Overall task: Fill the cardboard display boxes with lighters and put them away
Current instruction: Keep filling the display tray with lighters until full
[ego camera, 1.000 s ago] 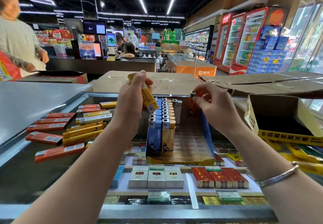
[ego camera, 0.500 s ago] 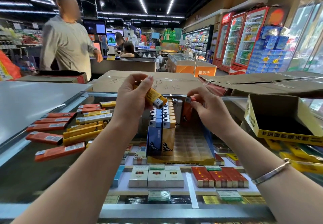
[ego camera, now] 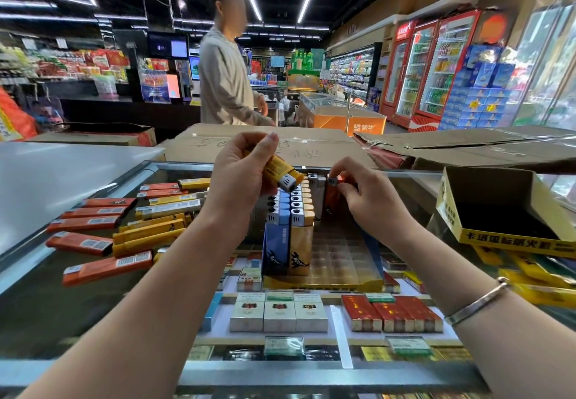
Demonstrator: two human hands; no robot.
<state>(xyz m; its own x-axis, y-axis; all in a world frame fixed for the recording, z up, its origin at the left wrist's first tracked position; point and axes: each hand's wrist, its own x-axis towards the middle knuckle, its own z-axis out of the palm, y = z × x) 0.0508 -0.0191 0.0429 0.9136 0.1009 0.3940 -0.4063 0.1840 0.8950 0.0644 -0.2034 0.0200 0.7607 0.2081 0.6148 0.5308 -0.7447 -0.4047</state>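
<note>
Cigarette packs (ego camera: 279,312) lie under the glass worktop (ego camera: 93,299), closest to us. On the glass stands the display box (ego camera: 324,283), with a blue row and a yellow row of lighters (ego camera: 288,211) standing up in it. Its right side looks mostly bare.

Just past that, the right hand (ego camera: 371,199) pinches an orange lighter (ego camera: 332,191) by its top, low at the back of the box. I think it should go straight down beside the yellow row, so nothing tips. The left hand (ego camera: 240,180) has its fingers curled round yellow lighters (ego camera: 280,172), tilted, silver tops pointing right, ready to go in.

More loose lighters (ego camera: 103,242), orange and yellow, lie flat to the left. An empty yellow box (ego camera: 505,236) waits on the right. Farther back, a person in a pale top (ego camera: 223,83) stands in the shop.
</note>
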